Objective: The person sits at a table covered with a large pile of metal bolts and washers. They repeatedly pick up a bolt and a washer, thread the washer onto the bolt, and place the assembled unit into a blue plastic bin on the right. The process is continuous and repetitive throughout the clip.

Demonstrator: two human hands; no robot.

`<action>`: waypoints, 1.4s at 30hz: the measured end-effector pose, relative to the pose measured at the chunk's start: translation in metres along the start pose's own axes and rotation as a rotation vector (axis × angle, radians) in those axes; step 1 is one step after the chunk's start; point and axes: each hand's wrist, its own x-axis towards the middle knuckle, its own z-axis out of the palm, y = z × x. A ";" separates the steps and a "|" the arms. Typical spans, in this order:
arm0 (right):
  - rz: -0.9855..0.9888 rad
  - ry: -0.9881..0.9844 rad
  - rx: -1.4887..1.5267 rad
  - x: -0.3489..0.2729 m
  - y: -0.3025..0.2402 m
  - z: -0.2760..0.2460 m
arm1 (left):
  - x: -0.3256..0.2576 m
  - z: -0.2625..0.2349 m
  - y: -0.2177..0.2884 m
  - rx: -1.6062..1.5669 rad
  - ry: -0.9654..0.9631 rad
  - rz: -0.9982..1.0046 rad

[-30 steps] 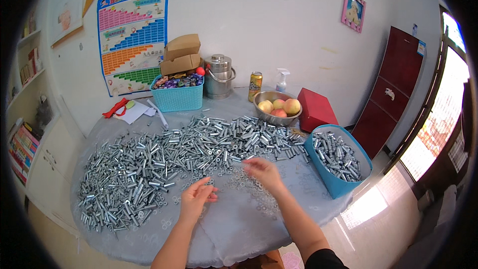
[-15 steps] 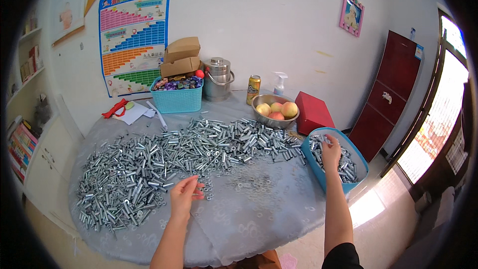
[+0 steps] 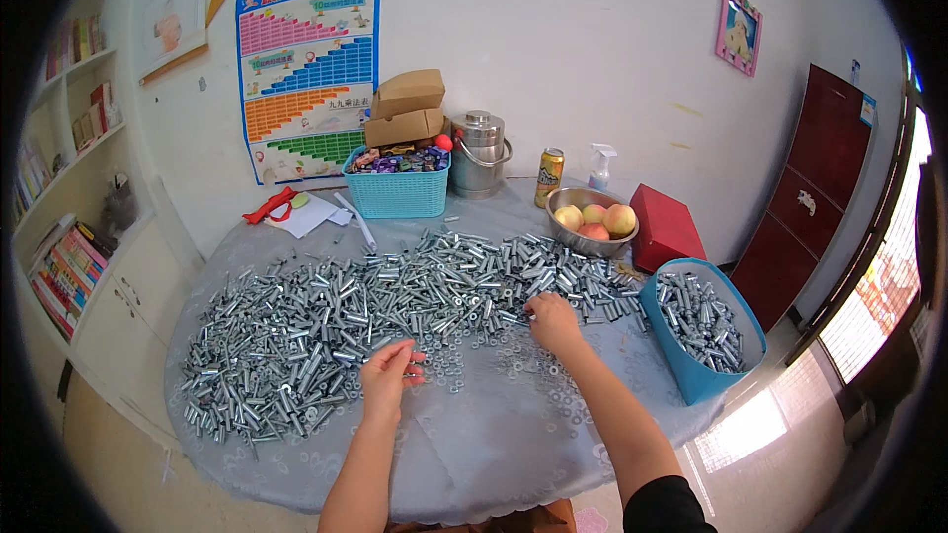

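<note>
A wide heap of silver metal bolts [image 3: 326, 316] covers the round table, with small loose washers [image 3: 464, 365] scattered in front of it. My left hand [image 3: 388, 377] hovers at the heap's near edge, fingers pinched together on a small metal piece. My right hand [image 3: 553, 321] lies palm down on the heap's right part, fingers bent onto the bolts; what they grip is hidden. A blue bin [image 3: 691, 385] partly filled with bolts stands at the table's right edge, right of my right hand.
A grey cloth [image 3: 494, 454] covers the table. At the back stand a turquoise basket [image 3: 397, 195], cardboard boxes [image 3: 405, 111], a steel pot [image 3: 480, 153], a can [image 3: 549, 178], a spray bottle [image 3: 598, 168], a bowl of fruit [image 3: 592, 222] and a red box [image 3: 667, 227].
My right hand has come back from over the blue bin to the heap. My left hand has stayed at the heap's near edge, shifting slightly.
</note>
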 end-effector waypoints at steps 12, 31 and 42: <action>0.142 -0.057 0.160 -0.006 -0.012 -0.002 | -0.003 0.004 -0.003 0.018 -0.051 -0.030; 0.239 -0.132 0.247 0.003 -0.027 0.010 | -0.006 0.008 -0.005 0.090 -0.143 -0.085; 0.149 -0.162 0.435 -0.026 -0.062 -0.030 | -0.008 0.011 -0.012 0.124 -0.210 -0.083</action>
